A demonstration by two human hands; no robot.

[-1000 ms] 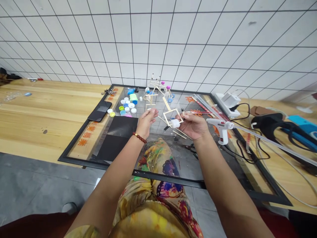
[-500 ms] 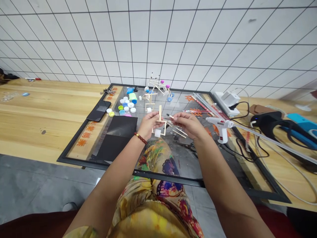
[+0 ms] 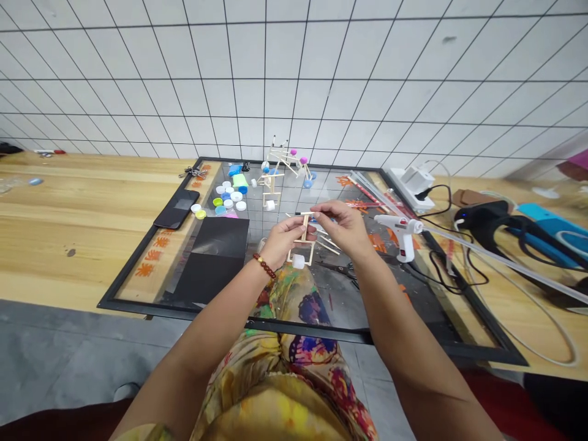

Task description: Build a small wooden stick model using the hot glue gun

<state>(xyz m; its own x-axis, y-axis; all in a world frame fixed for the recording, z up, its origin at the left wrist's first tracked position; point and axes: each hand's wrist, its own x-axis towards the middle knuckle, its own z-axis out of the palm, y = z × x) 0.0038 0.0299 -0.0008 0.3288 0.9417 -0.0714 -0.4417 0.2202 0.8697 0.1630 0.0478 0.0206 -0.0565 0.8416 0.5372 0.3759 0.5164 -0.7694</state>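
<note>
My left hand [image 3: 285,240] is closed on a small wooden stick frame [image 3: 312,252], a square of pale sticks with an upright post. A white round piece [image 3: 298,261] sits at the frame's lower side. Between the fingertips of my right hand [image 3: 342,224] is a short wooden stick with a dark tip [image 3: 304,213]. It lies crosswise at the top of the post; whether the two touch I cannot tell for sure. Behind my hands stand other stick models [image 3: 278,168] with pink and blue balls. Loose sticks [image 3: 329,245] lie beneath my right hand.
Bottle caps [image 3: 236,196], black sheets [image 3: 212,257] and a phone [image 3: 177,209] lie to the left. Scissors [image 3: 340,269] rest near my right forearm. Rightward are a white glue gun [image 3: 400,233], a power strip [image 3: 416,187] and cables. A tiled wall [image 3: 294,79] rises behind.
My right hand has moved left and brought the dark-tipped stick across the top of the frame's post. The frame in my left hand sits slightly lower and tilts differently.
</note>
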